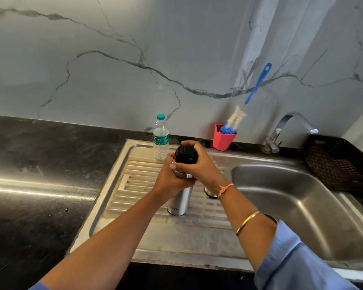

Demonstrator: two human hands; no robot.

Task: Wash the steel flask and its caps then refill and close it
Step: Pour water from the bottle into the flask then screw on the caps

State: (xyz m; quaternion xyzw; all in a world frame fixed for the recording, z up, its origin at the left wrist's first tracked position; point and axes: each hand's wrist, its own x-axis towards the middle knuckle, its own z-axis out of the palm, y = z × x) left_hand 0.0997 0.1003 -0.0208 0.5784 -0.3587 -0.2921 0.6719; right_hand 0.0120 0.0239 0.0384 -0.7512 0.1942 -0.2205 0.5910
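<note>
The steel flask (179, 203) stands upright on the ribbed drainboard (134, 185) of the sink. My left hand (169, 181) grips its body just below the neck. My right hand (199, 162) is curled over the black inner cap (184, 154) on top of the flask. A steel outer cap (210, 192) sits on the drainboard just right of the flask, partly hidden behind my right wrist.
A clear plastic water bottle (161, 138) with a green cap stands behind the flask. A red holder (222, 139) holds a blue-handled bottle brush (239, 116). The tap (281, 130) rises over the sink basin (302, 206). A dark basket (340, 162) sits at the far right.
</note>
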